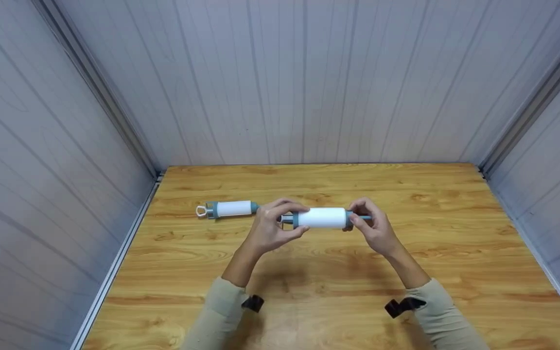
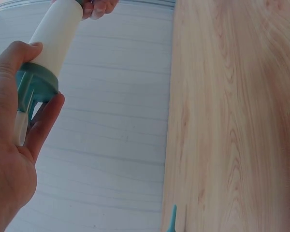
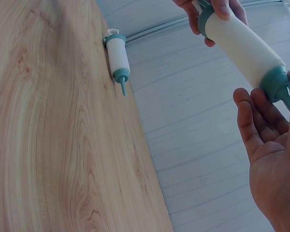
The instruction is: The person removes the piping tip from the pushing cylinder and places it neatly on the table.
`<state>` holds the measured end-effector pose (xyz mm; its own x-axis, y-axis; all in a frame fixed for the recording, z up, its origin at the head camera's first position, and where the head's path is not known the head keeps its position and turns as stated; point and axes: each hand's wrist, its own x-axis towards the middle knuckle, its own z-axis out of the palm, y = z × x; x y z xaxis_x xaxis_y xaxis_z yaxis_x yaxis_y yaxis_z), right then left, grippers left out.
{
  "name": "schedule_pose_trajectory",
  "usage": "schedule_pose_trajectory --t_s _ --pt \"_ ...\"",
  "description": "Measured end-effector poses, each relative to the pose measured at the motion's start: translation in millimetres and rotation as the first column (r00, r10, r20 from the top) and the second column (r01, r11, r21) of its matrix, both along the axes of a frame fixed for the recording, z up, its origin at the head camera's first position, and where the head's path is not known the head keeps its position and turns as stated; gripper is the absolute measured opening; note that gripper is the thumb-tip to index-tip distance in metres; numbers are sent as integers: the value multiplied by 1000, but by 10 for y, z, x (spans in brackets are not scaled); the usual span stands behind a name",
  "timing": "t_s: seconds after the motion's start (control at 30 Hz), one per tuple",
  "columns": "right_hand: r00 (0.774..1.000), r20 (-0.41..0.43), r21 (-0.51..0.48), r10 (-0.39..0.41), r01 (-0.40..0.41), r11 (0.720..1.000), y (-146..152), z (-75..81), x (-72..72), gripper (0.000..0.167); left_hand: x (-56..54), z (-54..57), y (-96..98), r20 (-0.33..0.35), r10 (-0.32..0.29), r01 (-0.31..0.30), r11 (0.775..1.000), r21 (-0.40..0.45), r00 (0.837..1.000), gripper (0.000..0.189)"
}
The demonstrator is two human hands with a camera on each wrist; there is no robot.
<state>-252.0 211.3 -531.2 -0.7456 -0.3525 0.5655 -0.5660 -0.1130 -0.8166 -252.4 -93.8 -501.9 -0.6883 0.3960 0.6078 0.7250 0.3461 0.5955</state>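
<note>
Both hands hold a large white syringe (image 1: pixel 323 218) level above the table, its ends teal. At its plunger end, my left hand (image 1: pixel 272 226) grips the teal collar between thumb and fingers; the pale handle (image 2: pixel 21 128) lies inside that palm. My right hand (image 1: pixel 376 228) has its thumb and fingers around the teal nozzle cap (image 3: pixel 275 83), and the thin nozzle points right past them. A second syringe (image 1: pixel 234 208) of the same kind lies on the table left of the hands, its ring handle facing left. The left hand partly covers its nozzle side in the head view.
The wood-grain table (image 1: pixel 187 291) carries the second syringe toward its back left. Pale panelled walls (image 1: pixel 304 82) rise behind it and at both sides. Dark straps (image 1: pixel 253 303) sit at both cuffs.
</note>
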Motion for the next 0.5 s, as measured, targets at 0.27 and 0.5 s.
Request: schedule_pose_trajectory --t_s 0.27,0.5 --pt "1000 -16 -7 3 -3 1000 14 -7 -2 17 -15 6 0 -9 -18 18 1000 8 1000 33" --pt "1000 -21 -15 11 -12 1000 29 -7 -3 24 -32 -5 11 -29 -24 24 1000 14 999 33"
